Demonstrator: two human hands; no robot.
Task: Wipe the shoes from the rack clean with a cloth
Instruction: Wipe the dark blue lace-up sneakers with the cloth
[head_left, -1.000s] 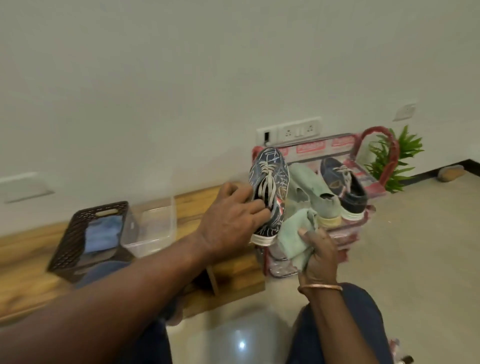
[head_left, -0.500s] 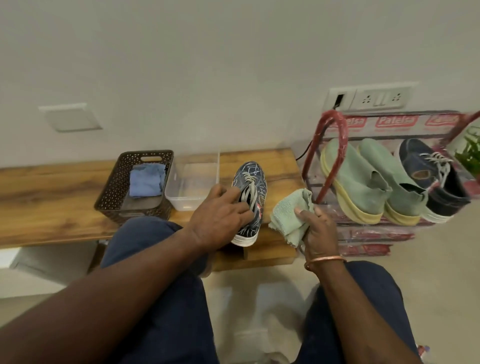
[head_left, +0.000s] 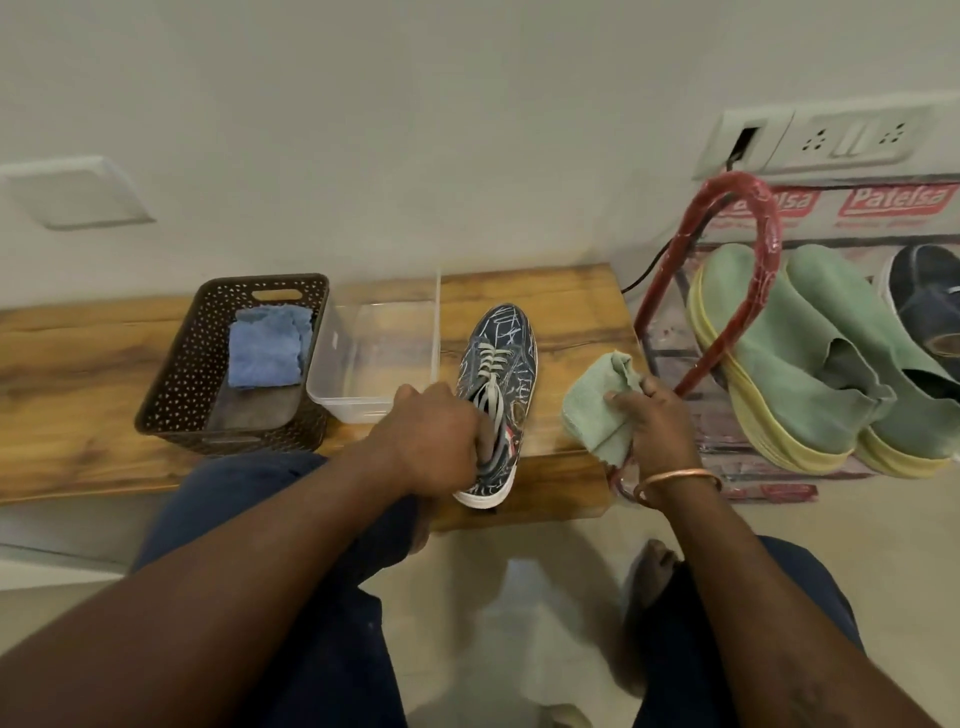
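Change of state: the patterned sneaker (head_left: 501, 364), one second ago held up in front of the rack (head_left: 769, 223), has been brought across and now stands on the bench (head_left: 571, 296), toe pointing away from the person. The left hand (head_left: 441, 441) grips it at the collar, fingers curled against the laces; the right hand (head_left: 657, 426), just right of the sneaker, pinches the green cloth (head_left: 597, 410), which is not yet touching the shoe. Judgement: the fetch step is complete; wiping of this shoe can begin. To the right of the right hand, two green shoes (head_left: 779, 364) and a dark shoe (head_left: 930, 306) remain on the rack; these are presumably still to be wiped.
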